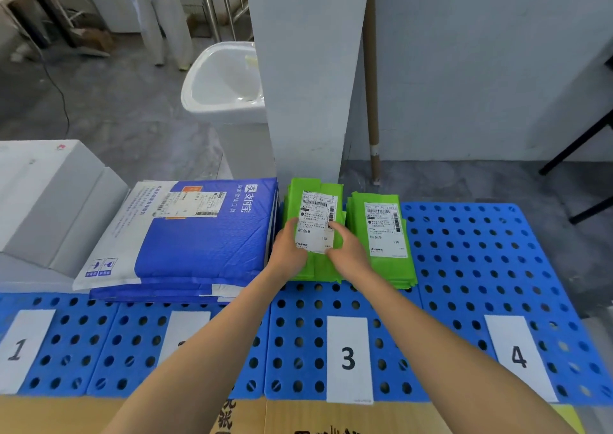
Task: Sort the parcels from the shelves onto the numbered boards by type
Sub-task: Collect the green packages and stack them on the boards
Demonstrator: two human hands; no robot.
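Observation:
Two stacks of green parcels with white labels sit at the back of board 3 point(298, 334). Both my hands rest on the left green stack point(315, 201): my left hand point(290, 247) lies on its left side, my right hand point(346, 249) on its right side, fingers laid over the label. The right green stack point(381, 231) stands close beside it, untouched. A pile of blue and white mailers point(185, 244) lies on board 2 point(132, 344). White boxes point(49, 198) stand behind board 1 point(66, 340). Board 4 point(481, 267) carries only its number label.
A white pillar point(308, 85) rises right behind the green stacks. A white basin point(222, 82) hangs to its left. A cardboard tube point(373, 101) leans in the corner. Black furniture legs point(583, 155) stand at the far right. Cardboard point(298, 417) lies under the boards' near edge.

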